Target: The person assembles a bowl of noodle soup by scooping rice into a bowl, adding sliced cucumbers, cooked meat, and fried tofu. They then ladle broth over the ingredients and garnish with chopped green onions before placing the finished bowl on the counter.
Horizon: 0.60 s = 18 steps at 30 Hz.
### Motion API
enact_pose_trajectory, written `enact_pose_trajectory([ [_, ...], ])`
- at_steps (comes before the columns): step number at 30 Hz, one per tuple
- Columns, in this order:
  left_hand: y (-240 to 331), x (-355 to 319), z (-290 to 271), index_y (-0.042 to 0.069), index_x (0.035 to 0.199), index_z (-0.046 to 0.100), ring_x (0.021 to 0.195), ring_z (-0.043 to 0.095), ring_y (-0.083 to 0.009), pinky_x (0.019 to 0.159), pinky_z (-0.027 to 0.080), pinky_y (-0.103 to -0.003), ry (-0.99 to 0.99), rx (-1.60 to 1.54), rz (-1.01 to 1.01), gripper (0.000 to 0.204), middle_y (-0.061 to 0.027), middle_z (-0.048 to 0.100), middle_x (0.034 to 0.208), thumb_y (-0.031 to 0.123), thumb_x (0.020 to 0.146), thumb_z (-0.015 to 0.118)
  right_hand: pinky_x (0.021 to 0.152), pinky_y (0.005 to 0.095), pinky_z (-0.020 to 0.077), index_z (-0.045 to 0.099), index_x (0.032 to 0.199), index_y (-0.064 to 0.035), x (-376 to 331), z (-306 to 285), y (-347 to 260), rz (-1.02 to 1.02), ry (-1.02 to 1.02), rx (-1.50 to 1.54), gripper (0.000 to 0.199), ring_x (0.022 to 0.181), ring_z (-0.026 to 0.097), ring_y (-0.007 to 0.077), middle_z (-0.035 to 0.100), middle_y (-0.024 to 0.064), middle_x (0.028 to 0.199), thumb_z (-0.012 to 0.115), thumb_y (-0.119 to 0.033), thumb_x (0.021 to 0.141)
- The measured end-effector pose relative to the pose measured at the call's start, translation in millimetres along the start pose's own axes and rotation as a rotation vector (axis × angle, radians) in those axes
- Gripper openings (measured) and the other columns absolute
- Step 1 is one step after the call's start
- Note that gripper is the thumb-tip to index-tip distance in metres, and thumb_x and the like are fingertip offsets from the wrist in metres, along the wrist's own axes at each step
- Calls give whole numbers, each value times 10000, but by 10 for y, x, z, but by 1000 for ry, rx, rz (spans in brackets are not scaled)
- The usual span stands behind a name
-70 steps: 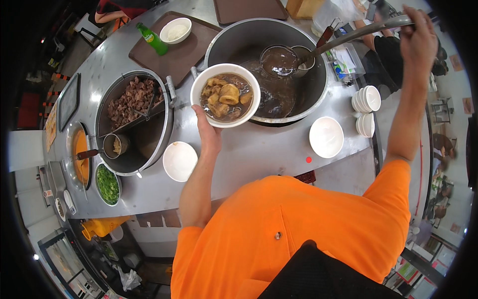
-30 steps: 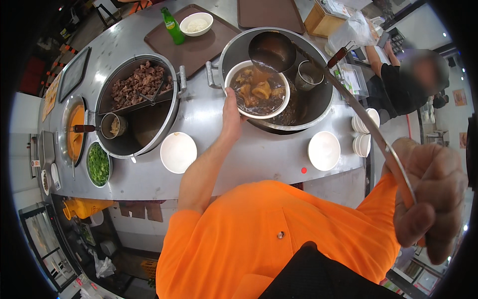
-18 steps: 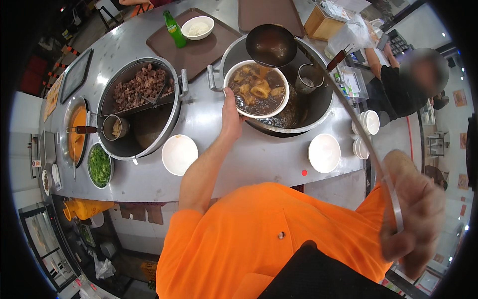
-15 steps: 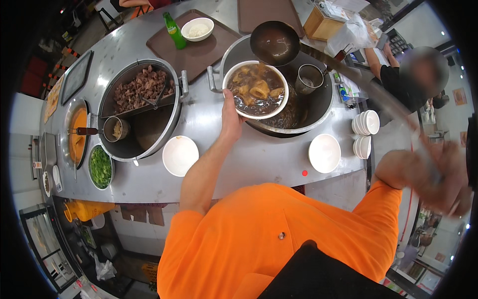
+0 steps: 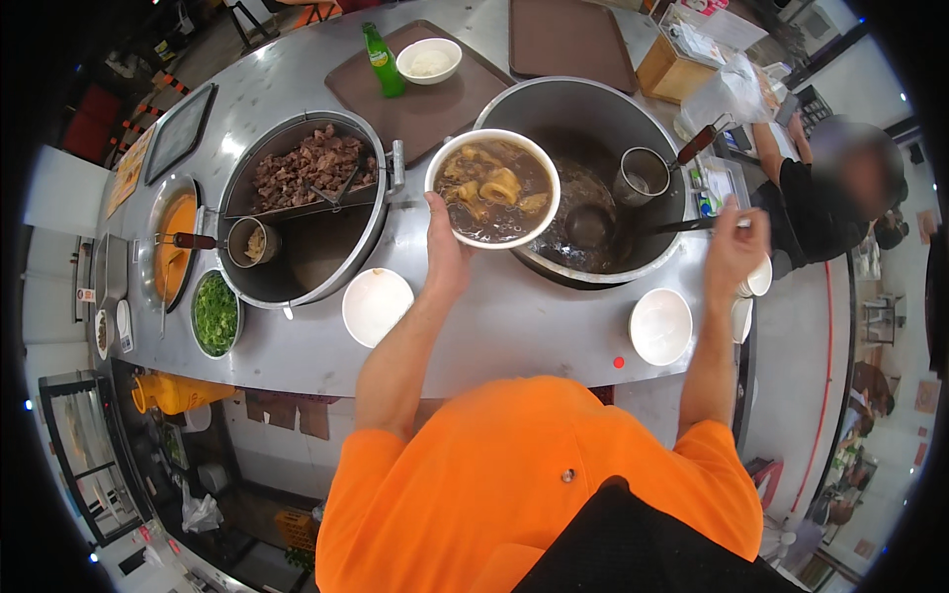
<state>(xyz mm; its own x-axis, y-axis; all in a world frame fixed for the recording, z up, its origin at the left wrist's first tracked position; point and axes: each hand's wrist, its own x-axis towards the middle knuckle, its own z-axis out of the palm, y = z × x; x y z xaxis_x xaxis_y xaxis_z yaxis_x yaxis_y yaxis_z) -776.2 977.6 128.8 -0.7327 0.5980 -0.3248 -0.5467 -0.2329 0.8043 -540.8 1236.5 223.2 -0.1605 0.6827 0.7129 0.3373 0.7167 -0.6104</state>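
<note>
My left hand [image 5: 448, 247] grips a white bowl [image 5: 429, 178] from its near left side, thumb at the rim. Brown broth with chunky yellowish-brown pieces [image 5: 499, 186] fills the bowl, which is held over the left edge of a large metal pot [image 5: 504, 107]. At the pot's right, my right hand [image 5: 734, 249] is closed around the handle end of a ladle [image 5: 590, 225], slightly blurred. The ladle's bowl lies down in the pot's dark broth. A strainer cup [image 5: 641, 178] with a wooden handle hangs inside the same pot's right wall.
Left stands a divided pot [image 5: 374, 232] with chopped meat [image 5: 311, 170] and another strainer [image 5: 252, 242]. Near it are chopped greens [image 5: 215, 314] and orange sauce [image 5: 158, 242]. White bowls [image 5: 378, 308] [image 5: 661, 326] sit along the front. A tray [image 5: 346, 84] carries a green bottle [image 5: 384, 61]. A person [image 5: 830, 193] is at right.
My right hand has swung the ladle down from above the bowl into the pot, coming in from the far right. The filled bowl has shifted slightly left of the pot. The view has turned slightly.
</note>
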Motion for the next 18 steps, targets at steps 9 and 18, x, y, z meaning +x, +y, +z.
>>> enact_pose_trajectory([
  [9,238,207,-155,72,1566,317,1347,561,-254,1084,502,-454,27,29,69,849,-139,499,1509,731,1036,251,610,460,437,525,785,22,-1292,371,867,393,-486,-111,510,578,544,362,581,170,646,477,-370,1108],
  [18,377,414,-269,85,1557,332,1321,587,-249,1063,526,-441,43,15,80,836,-138,531,1480,732,1035,241,842,517,534,720,1158,-2,-635,-34,611,-41,-931,-798,339,925,676,445,686,240,1105,614,-295,1024],
])
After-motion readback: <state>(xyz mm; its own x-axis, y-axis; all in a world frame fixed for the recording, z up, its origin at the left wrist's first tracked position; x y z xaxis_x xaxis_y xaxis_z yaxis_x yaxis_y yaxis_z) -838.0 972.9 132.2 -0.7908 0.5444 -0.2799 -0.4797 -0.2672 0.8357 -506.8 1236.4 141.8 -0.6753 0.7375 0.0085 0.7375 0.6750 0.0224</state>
